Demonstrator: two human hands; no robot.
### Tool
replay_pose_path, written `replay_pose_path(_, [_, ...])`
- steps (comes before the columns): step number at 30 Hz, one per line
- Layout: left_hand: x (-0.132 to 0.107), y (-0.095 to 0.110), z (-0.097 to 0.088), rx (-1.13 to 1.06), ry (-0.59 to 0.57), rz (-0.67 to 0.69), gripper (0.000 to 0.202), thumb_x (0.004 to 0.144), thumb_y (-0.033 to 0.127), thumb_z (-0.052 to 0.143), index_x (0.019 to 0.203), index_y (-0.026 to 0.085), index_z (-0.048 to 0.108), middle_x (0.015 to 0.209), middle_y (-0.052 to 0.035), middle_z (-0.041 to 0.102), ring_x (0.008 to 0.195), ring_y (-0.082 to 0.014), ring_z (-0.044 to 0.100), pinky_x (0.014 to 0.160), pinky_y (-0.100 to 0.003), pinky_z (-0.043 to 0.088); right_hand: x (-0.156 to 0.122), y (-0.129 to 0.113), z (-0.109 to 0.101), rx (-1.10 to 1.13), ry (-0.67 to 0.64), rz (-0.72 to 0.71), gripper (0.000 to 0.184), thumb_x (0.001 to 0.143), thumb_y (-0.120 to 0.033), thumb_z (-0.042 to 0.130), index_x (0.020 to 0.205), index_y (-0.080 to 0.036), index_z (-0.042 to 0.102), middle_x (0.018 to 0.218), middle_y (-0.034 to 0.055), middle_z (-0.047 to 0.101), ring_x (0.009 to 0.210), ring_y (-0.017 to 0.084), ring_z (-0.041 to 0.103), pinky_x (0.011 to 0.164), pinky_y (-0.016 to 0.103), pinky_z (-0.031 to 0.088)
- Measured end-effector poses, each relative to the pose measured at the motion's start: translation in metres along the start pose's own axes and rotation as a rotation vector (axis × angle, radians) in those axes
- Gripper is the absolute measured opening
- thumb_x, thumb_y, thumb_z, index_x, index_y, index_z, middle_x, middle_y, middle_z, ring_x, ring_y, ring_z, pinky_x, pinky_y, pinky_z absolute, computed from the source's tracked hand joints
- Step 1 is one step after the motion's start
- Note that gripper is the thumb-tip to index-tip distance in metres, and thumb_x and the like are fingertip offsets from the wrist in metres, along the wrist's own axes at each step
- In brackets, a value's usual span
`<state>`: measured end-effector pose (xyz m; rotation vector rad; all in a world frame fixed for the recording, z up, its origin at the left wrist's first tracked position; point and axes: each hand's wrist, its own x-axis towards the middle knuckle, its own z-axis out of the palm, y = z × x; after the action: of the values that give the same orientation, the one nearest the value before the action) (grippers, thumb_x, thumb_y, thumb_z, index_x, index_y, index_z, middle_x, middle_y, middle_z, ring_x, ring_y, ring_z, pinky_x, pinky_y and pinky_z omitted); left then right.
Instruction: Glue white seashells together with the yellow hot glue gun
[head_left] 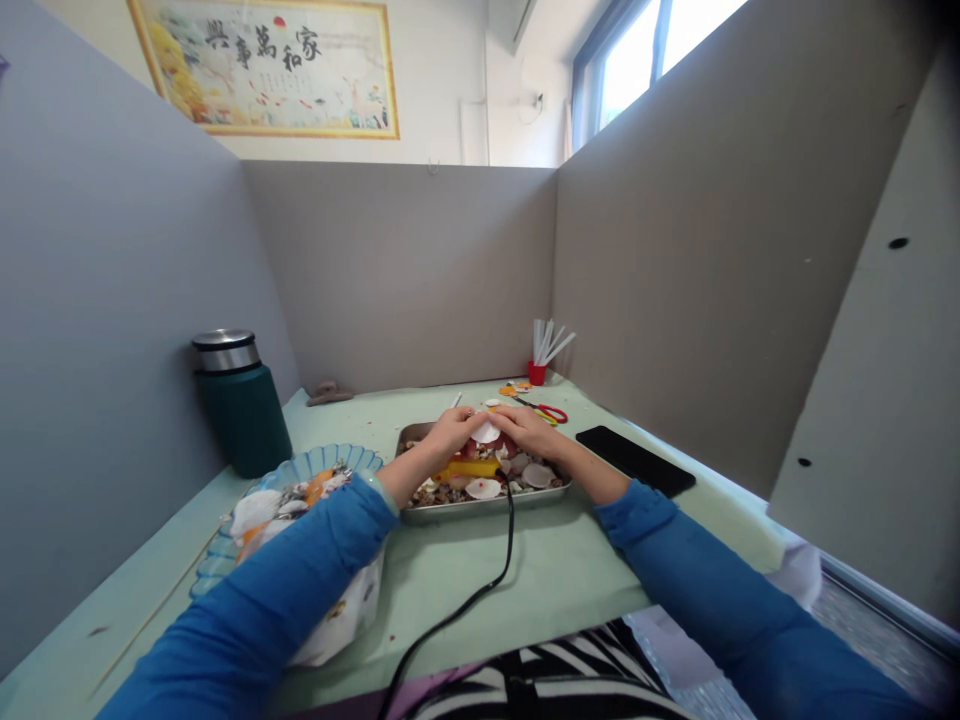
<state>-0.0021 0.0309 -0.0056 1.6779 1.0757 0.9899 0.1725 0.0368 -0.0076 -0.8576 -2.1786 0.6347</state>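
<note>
Grey panels (pixel 405 270) close in the green bench (pixel 450 570) on three sides, with a wall picture (pixel 270 70) beyond them and a window (pixel 630 70) cut off at the top edge. Between the left hand (pixel 450 432) and the right hand (pixel 529 432), over the tray (pixel 480 514), is a white shell (pixel 486 433). Both hands are closed on it, thumbs meeting at its upper edge (most of the fingers are hidden behind, so how firmly each one grips cannot be told). Just under it is something reddish, largely covered and hard to make out.

Below the hands, a yellow tool (pixel 472 468) lies among small shells and stones in the tray, its black cord (pixel 511 545) running towards the person and out at the bottom edge. Left of the left hand sits a blue dish (pixel 360 458) of shells, partly hidden by the sleeve (pixel 300 560); farther left stands a green bottle (pixel 246 420). Just beyond the right hand are red-handled scissors (pixel 553 413), blades partly hidden, and a red cup (pixel 537 374) of white sticks (pixel 546 343); to its right lies a black slab (pixel 635 461).
</note>
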Motion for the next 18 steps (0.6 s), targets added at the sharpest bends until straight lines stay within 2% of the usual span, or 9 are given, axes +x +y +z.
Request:
replay_pose_path(11, [0.0005,0.0013,-0.0008,-0.006,-0.059,0.011,0.044,0.085,0.057,0.046,0.079,0.014,0.053,0.061,-0.0013,0.060,0.036,-0.0060,0.045,0.037,-0.018,0.032,0.0007,0.0018,-0.0002,0.023,-0.005,-0.011,0.038,0.094,-0.046,0.037,0.076,-0.017,0.052,0.066,0.0009,0.061,0.047,0.011,0.053,0.047,0.023,0.042])
replay_pose_path(18, [-0.0009,0.0025,-0.0002,0.023,-0.019,0.015,0.041,0.084,0.055,0.047,0.079,0.015,0.054,0.059,-0.0009,0.057,0.036,-0.0070,0.045,0.037,-0.018,0.033,0.0000,-0.0001,0.0003,0.008,0.006,-0.021,0.039,0.094,-0.047,0.037,0.073,-0.017,0.051,0.063,0.0002,0.061,0.046,0.011,0.052,0.049,0.023,0.041])
